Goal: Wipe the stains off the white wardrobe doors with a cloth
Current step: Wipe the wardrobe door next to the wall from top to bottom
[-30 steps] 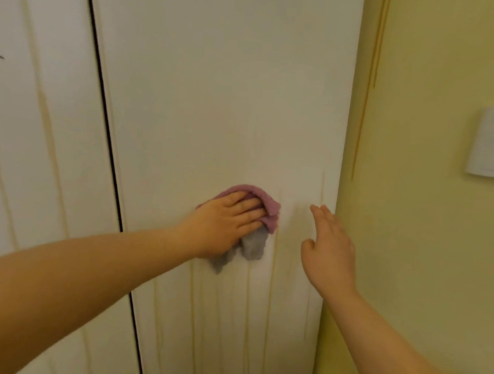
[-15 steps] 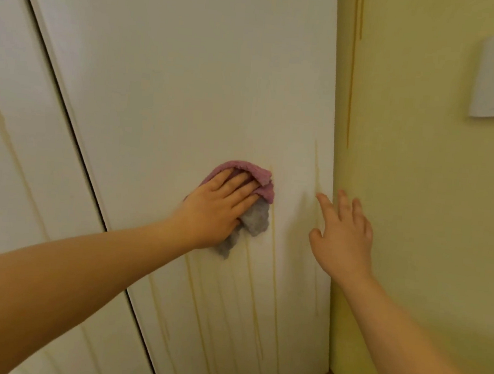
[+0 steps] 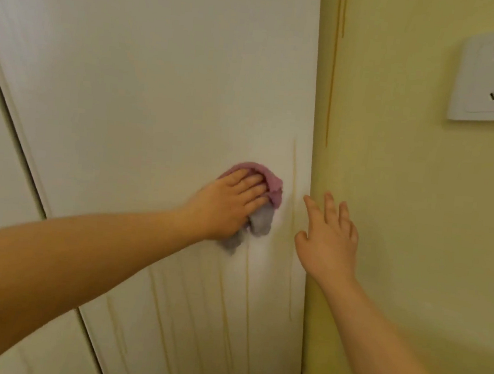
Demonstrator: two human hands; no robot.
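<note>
The left hand (image 3: 228, 206) presses the pink-and-grey cloth (image 3: 273, 183) flat against the wardrobe door (image 3: 158, 88) with straight fingers, close to the door's right edge. Yellowish streaks (image 3: 247, 292) run down below the cloth. The right hand (image 3: 329, 243) is spread at that edge by the wall (image 3: 404, 202), holding nothing.

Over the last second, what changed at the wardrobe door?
The left hand slid the pink and grey cloth rightward, closer to the right edge of the white wardrobe door. The right hand spread its fingers. Unchanged: left hand presses the cloth flat, right hand holds nothing, yellowish streaks remain below.
</note>
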